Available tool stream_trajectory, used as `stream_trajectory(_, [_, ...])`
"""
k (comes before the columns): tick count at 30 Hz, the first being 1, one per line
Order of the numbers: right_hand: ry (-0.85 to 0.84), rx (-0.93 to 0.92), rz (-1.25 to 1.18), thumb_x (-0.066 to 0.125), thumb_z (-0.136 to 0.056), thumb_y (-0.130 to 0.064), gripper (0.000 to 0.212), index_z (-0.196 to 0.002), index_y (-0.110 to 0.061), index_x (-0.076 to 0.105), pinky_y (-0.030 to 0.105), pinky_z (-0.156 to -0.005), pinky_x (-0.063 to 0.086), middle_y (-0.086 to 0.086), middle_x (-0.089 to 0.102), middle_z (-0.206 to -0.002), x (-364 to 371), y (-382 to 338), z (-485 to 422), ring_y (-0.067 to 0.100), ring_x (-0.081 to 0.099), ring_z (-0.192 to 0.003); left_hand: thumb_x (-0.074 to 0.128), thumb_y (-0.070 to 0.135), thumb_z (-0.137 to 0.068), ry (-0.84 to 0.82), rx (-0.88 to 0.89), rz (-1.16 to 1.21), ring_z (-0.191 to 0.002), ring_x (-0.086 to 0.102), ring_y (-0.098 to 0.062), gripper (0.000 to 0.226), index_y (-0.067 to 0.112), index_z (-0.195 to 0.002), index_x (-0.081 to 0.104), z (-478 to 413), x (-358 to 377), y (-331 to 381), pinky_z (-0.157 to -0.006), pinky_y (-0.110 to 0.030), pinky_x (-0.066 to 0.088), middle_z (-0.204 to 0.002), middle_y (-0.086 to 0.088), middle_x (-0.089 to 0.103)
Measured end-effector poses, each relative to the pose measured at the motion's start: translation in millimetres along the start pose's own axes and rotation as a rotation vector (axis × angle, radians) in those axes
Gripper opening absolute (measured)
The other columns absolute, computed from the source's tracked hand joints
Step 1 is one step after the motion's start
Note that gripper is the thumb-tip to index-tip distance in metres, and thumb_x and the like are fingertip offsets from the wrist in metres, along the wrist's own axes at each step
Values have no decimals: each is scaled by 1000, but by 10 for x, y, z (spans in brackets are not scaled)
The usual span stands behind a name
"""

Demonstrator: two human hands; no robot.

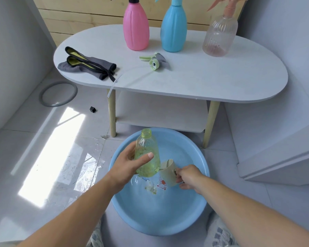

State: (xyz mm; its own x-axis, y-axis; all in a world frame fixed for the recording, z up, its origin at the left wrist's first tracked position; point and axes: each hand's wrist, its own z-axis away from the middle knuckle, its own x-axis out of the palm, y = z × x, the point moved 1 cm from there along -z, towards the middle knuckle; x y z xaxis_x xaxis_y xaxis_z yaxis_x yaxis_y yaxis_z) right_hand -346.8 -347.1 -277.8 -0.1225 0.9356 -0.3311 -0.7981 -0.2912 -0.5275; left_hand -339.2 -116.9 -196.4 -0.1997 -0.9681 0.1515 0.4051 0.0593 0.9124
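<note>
My left hand [130, 163] grips a clear green bottle [147, 154] with no cap, held over a blue basin [168, 221] on the floor. The bottle's open neck points up and away from me. My right hand [187, 176] holds a beige cup [168, 171] by its handle, low inside the basin, just right of the bottle. The cup is tilted with its mouth toward the bottle. The basin holds shallow water and has a printed picture on its bottom.
A white oval table [185, 82] stands behind the basin. On it are a pink spray bottle [136, 27], a blue one [174, 29], a clear one [219, 36], a green spray head [153, 60] with its tube, and a grey cloth [89, 65]. The floor at left is wet.
</note>
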Motion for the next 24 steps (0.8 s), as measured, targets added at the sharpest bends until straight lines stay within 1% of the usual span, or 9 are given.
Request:
stream_trajectory(4, [8, -20, 11, 57, -97, -26, 24, -89, -6, 65, 39, -81, 62, 9, 68, -80, 23, 5, -30, 23, 65, -77, 86, 29, -84, 10, 2, -5, -113, 73, -26, 46, 26, -126, 68, -17, -25, -20, -91, -45, 63, -122, -5, 75])
stream_trajectory(6, [14, -34, 21, 56, -98, -27, 24, -86, -8, 65, 36, -79, 61, 9, 68, -81, 17, -6, -33, 23, 65, -78, 85, 29, -83, 10, 6, -3, -113, 73, -26, 47, 26, -127, 68, -10, -30, -23, -90, -43, 63, -122, -5, 75])
stream_trajectory(9, [32, -64, 30, 55, -99, -27, 27, -79, -11, 66, 36, -79, 61, 9, 68, -80, -1, -8, -35, 25, 64, -76, 79, 28, -81, 16, 14, 8, -112, 74, -26, 48, 25, -127, 68, 11, -42, -23, -88, -41, 63, -121, -5, 76])
stream_trajectory(13, [39, -114, 8, 56, -99, -28, 31, -74, -11, 65, 32, -76, 60, 10, 68, -81, -32, -7, -23, 24, 62, -73, 79, 29, -80, 19, 32, 8, -111, 74, -25, 47, 27, -126, 69, 40, -63, -5, -92, -45, 61, -120, -4, 77])
stream_trajectory(16, [31, -180, -33, 58, -98, -26, 34, -71, -7, 65, 31, -73, 59, 12, 69, -81, -93, -30, 46, 24, 62, -68, 81, 28, -81, 28, 45, 13, -112, 74, -24, 44, 30, -123, 70, 71, -81, 23, -92, -44, 60, -119, -2, 77])
stream_trajectory(18, [13, -226, -52, 57, -99, -25, 34, -73, -4, 66, 34, -79, 60, 12, 70, -80, -146, -57, 110, 23, 64, -67, 84, 25, -85, 29, 56, 11, -113, 74, -24, 41, 32, -123, 71, 85, -90, 40, -94, -45, 60, -119, -1, 77])
stream_trajectory(20, [2, -279, -55, 56, -99, -23, 34, -73, -4, 66, 38, -83, 61, 11, 71, -77, -208, -109, 210, 22, 67, -70, 84, 27, -82, 37, 69, 6, -113, 73, -24, 44, 32, -123, 71, 109, -91, 62, -97, -48, 59, -119, -1, 77])
stream_trajectory(22, [-9, -336, -43, 54, -100, -21, 34, -73, -4, 65, 37, -81, 61, 11, 71, -78, -273, -202, 350, 21, 67, -72, 84, 31, -77, 43, 86, 1, -113, 73, -24, 49, 32, -125, 70, 136, -83, 94, -100, -50, 58, -119, 0, 77])
stream_trajectory(24, [-23, -387, -48, 52, -102, -18, 33, -75, -3, 63, 30, -74, 60, 10, 69, -77, -348, -325, 550, 22, 66, -73, 87, 36, -74, 37, 99, -8, -114, 73, -23, 54, 34, -125, 70, 163, -72, 128, -102, -52, 56, -121, 1, 77])
